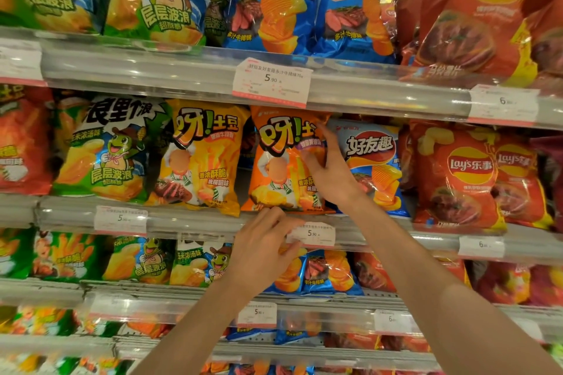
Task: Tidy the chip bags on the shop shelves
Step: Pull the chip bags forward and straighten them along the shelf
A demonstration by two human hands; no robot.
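Shop shelves (195, 70) with clear plastic lips and paper price tags fill your head view, row on row of glossy chip bags. Your right hand (330, 173) lies on the right side of the orange foil chip bag (280, 167) on the middle shelf, fingers spread over its face, a light grip with the thumb hidden, so I cannot tell whether it pinches. Just left of it stands the yellow foil chip bag (201, 161); to its right, partly behind your wrist, the blue ridged-chip bag (377, 161). Your left hand (262, 250) sits below, fingers curled at the bag's bottom seam and the shelf lip. Judge the bag light, puffy, slick and crushable: hold its crimped edges and corners, not the belly.
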